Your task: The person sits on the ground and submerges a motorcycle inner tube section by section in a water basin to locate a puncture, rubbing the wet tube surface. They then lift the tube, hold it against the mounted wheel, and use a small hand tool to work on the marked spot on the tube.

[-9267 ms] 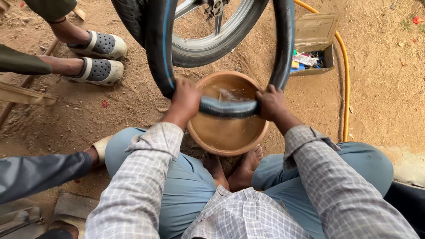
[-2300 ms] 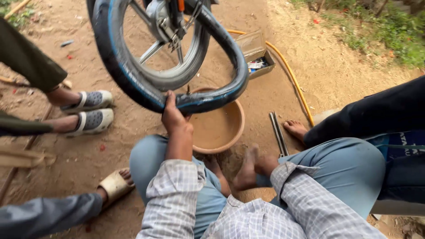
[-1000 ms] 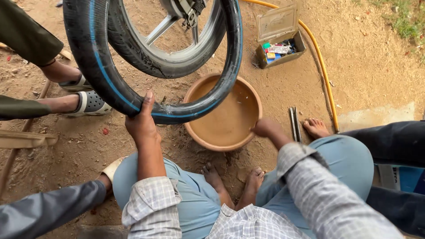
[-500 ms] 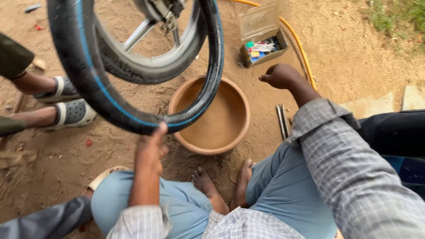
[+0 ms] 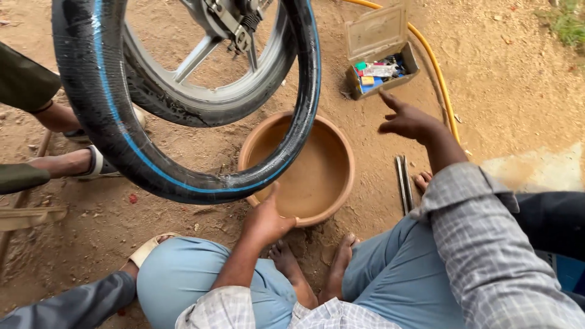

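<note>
Since half a second ago the right hand (image 5: 409, 120) has swung further out toward the small open box of coloured bits (image 5: 382, 68). On the left, the left hand (image 5: 266, 218) cups the underside of the black rubber inner tube with a blue stripe (image 5: 152, 176), its grip loose, above the brown clay bowl of muddy water (image 5: 332, 183). The right hand's grip is spread and empty, pointing up-left at the box, which lies just beyond its fingertips.

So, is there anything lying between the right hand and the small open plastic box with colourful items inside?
Nothing visible does. The right hand reaches out empty above bare dirt, just short of the small open plastic box. The yellow hose runs past to the right and two metal bars lie nearer the knees.
</note>
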